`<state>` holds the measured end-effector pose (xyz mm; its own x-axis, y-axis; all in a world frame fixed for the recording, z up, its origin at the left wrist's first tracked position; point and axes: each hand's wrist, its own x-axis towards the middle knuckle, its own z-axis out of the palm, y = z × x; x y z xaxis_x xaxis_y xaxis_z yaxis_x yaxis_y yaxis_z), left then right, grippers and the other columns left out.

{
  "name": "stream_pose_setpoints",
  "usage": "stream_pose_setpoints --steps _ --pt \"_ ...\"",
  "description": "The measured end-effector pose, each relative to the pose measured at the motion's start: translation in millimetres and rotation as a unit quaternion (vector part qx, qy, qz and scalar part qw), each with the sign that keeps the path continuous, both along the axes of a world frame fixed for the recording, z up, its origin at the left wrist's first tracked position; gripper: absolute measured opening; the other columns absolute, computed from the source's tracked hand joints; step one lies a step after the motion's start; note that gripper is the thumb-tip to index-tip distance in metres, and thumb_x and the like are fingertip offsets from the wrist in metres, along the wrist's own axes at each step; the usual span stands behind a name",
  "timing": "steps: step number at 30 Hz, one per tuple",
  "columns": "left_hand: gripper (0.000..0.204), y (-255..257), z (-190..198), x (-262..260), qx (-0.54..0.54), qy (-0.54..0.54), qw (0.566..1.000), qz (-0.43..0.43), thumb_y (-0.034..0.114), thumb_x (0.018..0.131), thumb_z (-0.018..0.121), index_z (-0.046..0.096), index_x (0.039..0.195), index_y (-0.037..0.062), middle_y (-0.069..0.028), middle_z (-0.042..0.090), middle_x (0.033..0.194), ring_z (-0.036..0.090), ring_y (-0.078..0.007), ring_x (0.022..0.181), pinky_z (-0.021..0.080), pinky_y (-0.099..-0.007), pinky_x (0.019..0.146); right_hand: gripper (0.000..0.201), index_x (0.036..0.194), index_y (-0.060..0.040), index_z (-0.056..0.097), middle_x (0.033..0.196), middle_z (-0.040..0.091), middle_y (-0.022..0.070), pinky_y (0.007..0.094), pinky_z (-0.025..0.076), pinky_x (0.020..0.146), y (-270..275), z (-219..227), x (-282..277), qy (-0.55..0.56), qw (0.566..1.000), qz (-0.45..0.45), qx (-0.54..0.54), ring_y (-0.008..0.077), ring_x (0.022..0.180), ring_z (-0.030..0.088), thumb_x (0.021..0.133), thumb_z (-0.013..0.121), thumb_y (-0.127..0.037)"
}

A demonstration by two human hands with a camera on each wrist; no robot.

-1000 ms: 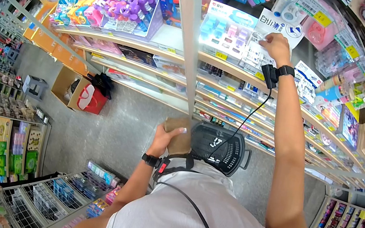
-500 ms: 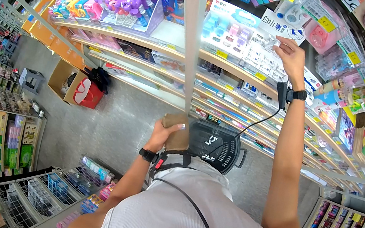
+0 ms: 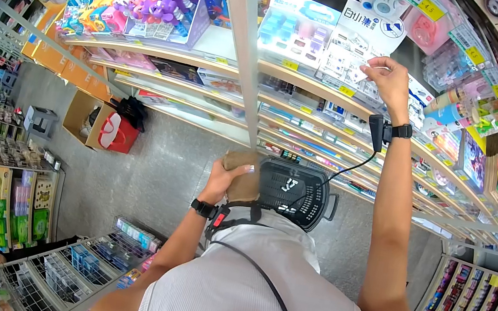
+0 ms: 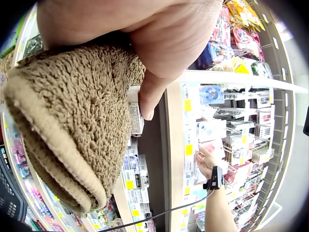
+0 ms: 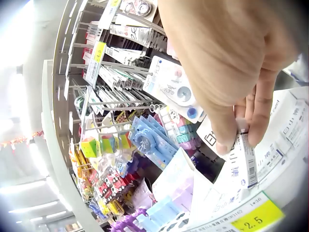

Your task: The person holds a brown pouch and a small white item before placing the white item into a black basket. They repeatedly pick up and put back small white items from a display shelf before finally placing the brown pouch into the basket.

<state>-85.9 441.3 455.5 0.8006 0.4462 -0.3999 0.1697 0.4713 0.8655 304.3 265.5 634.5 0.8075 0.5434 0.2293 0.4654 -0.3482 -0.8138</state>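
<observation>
My right hand (image 3: 390,82) is over the front of a white display box of erasers (image 3: 343,64) on the shelf. Between thumb and fingers it pinches a small eraser in a white printed sleeve (image 5: 245,162), seen in the right wrist view with its pale end up near the fingertips. More white printed packs lie in the box below it. My left hand (image 3: 221,180) grips a folded brown towel (image 4: 91,101) in front of the waist. In the left wrist view a small white box (image 4: 135,112) with fine print shows between the thumb and the towel.
A dark plastic basket (image 3: 316,191) with a few small white items stands on the floor by the shelf foot. Left of the eraser box is a tray of blue and purple items (image 3: 293,37), then a metal post (image 3: 242,41). A cable (image 3: 347,171) hangs from my right wrist.
My right hand has drawn back from inside the eraser box, rightward and nearer my body, with an eraser between its fingers. My left hand keeps its grip on the towel.
</observation>
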Motion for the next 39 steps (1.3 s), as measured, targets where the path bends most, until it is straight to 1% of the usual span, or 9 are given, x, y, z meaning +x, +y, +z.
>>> stream_pose_setpoints --steps 6,10,12,16,24,27,31,36,39 --pt "0.037 0.5 -8.1 -3.3 0.002 0.003 1.000 -0.002 0.003 0.087 0.078 0.065 0.121 -0.0036 -0.0102 0.072 0.116 0.069 -0.0183 0.103 0.057 -0.0332 0.090 0.021 0.094 0.0000 0.074 0.088 0.073 0.0088 0.0267 0.055 0.067 9.2 -11.8 -13.2 -0.239 0.969 -0.041 -0.057 0.0133 0.070 0.068 0.081 0.085 -0.013" --pt "0.038 -0.9 -8.6 -3.4 0.002 0.005 1.000 0.001 0.004 0.087 0.079 0.065 0.121 -0.0032 -0.0101 0.072 0.115 0.069 -0.0185 0.102 0.057 -0.0332 0.090 0.024 0.097 0.0001 0.075 0.094 0.072 0.0094 0.0278 0.056 0.068 18.6 -11.0 -24.1 -0.227 0.969 -0.002 -0.102 0.0148 0.073 0.068 0.081 0.086 -0.015" --pt "0.038 -0.2 -9.0 -4.8 0.002 0.003 1.000 0.005 0.004 0.086 0.079 0.064 0.121 -0.0031 -0.0102 0.072 0.116 0.069 -0.0184 0.102 0.057 -0.0332 0.090 0.031 0.098 -0.0006 0.077 0.096 0.073 0.0119 0.0320 0.056 0.071 19.0 -6.5 -30.9 -0.123 0.990 0.038 -0.059 0.0185 0.077 0.069 0.079 0.087 -0.022" --pt "0.038 -0.1 -10.4 -7.1 0.001 0.001 1.000 0.014 0.003 0.087 0.079 0.064 0.121 -0.0030 -0.0100 0.072 0.115 0.069 -0.0181 0.102 0.057 -0.0332 0.090 0.031 0.103 -0.0003 0.077 0.096 0.073 0.0106 0.0315 0.055 0.072 15.4 -13.4 -18.8 -0.064 0.995 0.070 -0.022 0.0168 0.077 0.069 0.085 0.082 -0.025" --pt "0.039 0.2 -7.5 -7.2 -0.002 -0.004 1.000 0.014 0.006 0.087 0.079 0.063 0.121 -0.0039 -0.0109 0.071 0.115 0.069 -0.0192 0.102 0.057 -0.0341 0.089 0.034 0.123 -0.0098 0.074 0.089 0.069 0.0062 0.0307 0.050 0.080 2.7 2.6 -9.6 -0.018 0.967 0.228 -0.109 0.0144 0.084 0.061 0.089 0.068 -0.006" --pt "0.039 0.2 -6.9 -7.3 0.005 -0.004 1.000 0.010 0.006 0.087 0.079 0.063 0.121 -0.0040 -0.0108 0.071 0.115 0.069 -0.0193 0.102 0.057 -0.0341 0.089 0.036 0.123 -0.0066 0.073 0.104 0.072 0.0028 0.0281 0.050 0.076 0.3 5.2 -5.6 -0.018 0.958 0.239 -0.155 0.0113 0.084 0.056 0.087 0.070 -0.001" --pt "0.039 0.6 -5.9 -7.6 0.011 -0.001 1.000 0.006 0.006 0.088 0.079 0.063 0.122 -0.0040 -0.0106 0.071 0.115 0.069 -0.0191 0.102 0.057 -0.0341 0.089 0.035 0.118 -0.0066 0.075 0.093 0.069 -0.0003 0.0273 0.048 0.073 1.8 -1.6 -1.1 0.062 0.960 0.245 -0.120 0.0103 0.081 0.055 0.084 0.076 -0.003" --pt "0.038 -0.1 -5.0 -8.1 0.008 0.008 1.000 0.009 0.006 0.088 0.078 0.063 0.121 -0.0038 -0.0104 0.071 0.114 0.069 -0.0187 0.102 0.057 -0.0340 0.089 0.027 0.107 -0.0080 0.078 0.088 0.066 -0.0029 0.0267 0.045 0.070 4.6 -0.7 -10.2 -0.091 0.970 0.175 -0.141 0.0101 0.078 0.052 0.081 0.080 -0.002" --pt "0.038 -0.7 -4.3 -7.0 0.011 0.002 1.000 0.009 0.006 0.088 0.079 0.063 0.121 -0.0035 -0.0102 0.071 0.114 0.069 -0.0185 0.101 0.057 -0.0340 0.089 0.028 0.108 -0.0083 0.077 0.095 0.068 -0.0016 0.0274 0.046 0.072 4.8 -1.0 -12.5 -0.070 0.970 0.182 -0.148 0.0120 0.079 0.052 0.081 0.078 0.001"
